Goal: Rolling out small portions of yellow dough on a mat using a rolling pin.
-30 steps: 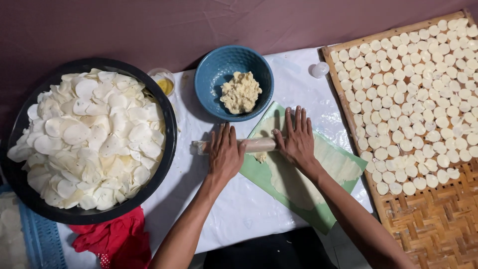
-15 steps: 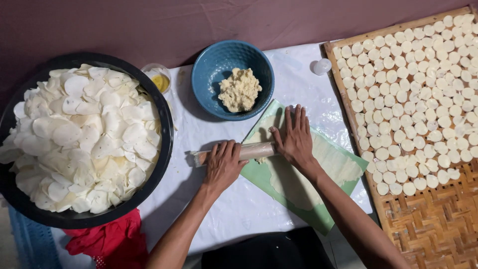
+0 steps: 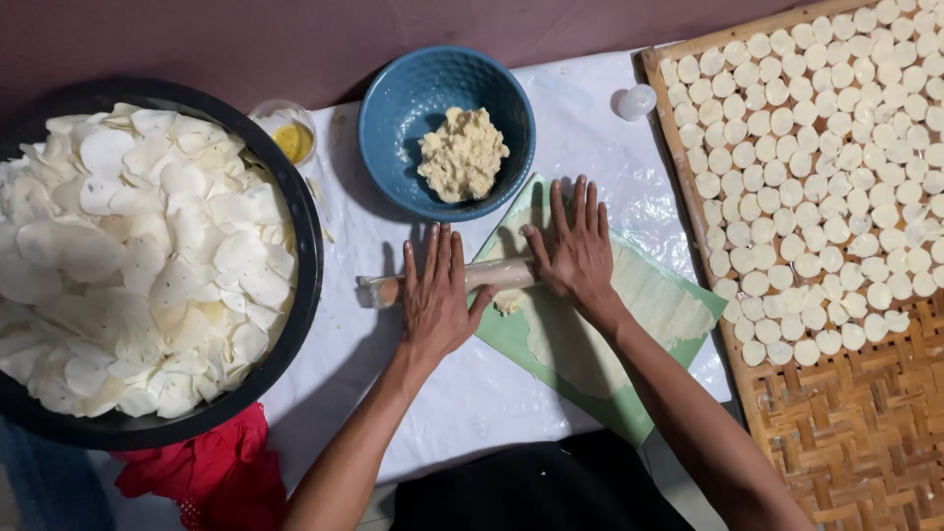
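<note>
Both hands, left hand (image 3: 435, 295) and right hand (image 3: 573, 246), are pressing flat with fingers spread on a rolling pin (image 3: 447, 281), which is lying across pale dough (image 3: 600, 324) on a green sheet (image 3: 511, 339).

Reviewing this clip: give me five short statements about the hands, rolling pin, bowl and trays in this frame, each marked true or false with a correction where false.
1. Both hands, left hand and right hand, lie flat on the rolling pin. True.
2. The blue bowl is empty. False: it holds a lump of pale dough.
3. The rolling pin lies partly over a green sheet with flattened dough on it. True.
4. The woven tray is on the person's left. False: it is on the right, covered mostly with small white discs.
5. The black basin holds red cloth. False: it holds thin white slices; the red cloth lies beside it.
</note>
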